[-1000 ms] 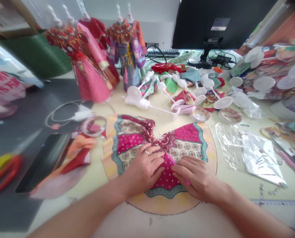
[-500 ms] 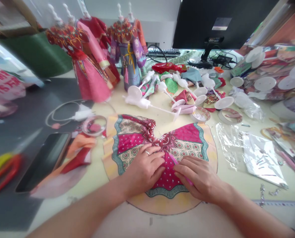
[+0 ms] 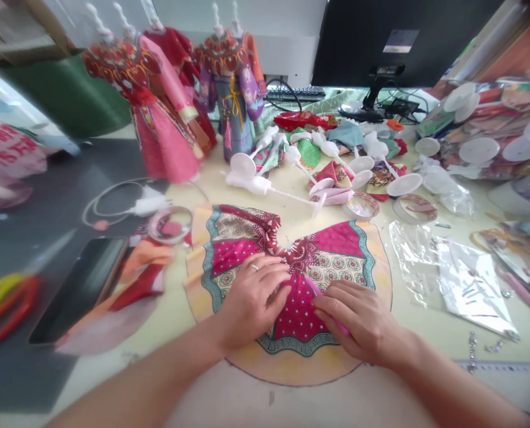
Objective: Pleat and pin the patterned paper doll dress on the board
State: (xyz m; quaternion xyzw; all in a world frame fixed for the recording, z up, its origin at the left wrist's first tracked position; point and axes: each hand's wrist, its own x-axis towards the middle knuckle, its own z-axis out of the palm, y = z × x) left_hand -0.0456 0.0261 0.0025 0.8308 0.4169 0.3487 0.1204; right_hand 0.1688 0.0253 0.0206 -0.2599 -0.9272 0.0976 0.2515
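Observation:
A round piece of patterned fabric [image 3: 298,315] lies spread on the table, with magenta, cream and dark red panels and a teal wavy border. Its wide outer rim is pale yellow, and a slit opens from the middle toward the back. My left hand [image 3: 256,294], with a ring on one finger, rests on the fabric's left-centre, fingers stretched out and lying flat. On the right of the dotted magenta panel, my right hand [image 3: 354,315] is closed around a slim pink tool [image 3: 313,288]. The tool's tip touches or nearly touches the cloth; most of it is hidden by my fingers.
Dressed doll stands [image 3: 233,101] are at the back left. White doll bodies [image 3: 251,183] and cloth scraps lie behind the fabric. A phone [image 3: 78,291] and scissors [image 3: 10,306] are at left; clear plastic bags [image 3: 472,291], tape rolls [image 3: 414,208] and a ruler [image 3: 505,367] at right.
My left hand has shifted slightly left and away from me across the fabric, uncovering more of the dotted magenta panel. My right hand stays almost in place with the pink tool.

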